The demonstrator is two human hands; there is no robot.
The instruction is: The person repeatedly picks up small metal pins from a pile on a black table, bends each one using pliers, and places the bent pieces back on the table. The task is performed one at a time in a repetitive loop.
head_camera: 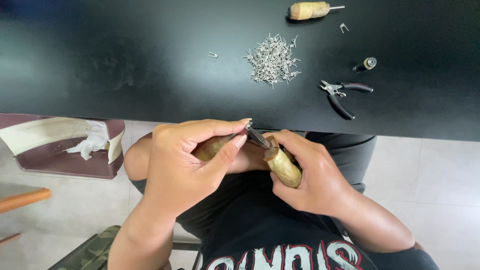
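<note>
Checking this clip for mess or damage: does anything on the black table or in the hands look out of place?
Only small things. Two staples lie away from the staple pile: one to its left, one near the wooden-handled tool. The pliers lie open. The left hand and right hand grip wooden-handled tools normally.

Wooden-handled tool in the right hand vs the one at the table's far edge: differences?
The held tool is gripped by the right hand, tilted over the lap; the spare tool lies flat and untouched on the black table. The held one's tip meets the left hand; the spare's tip is bare. Both have tan wooden handles and metal tips.
</note>
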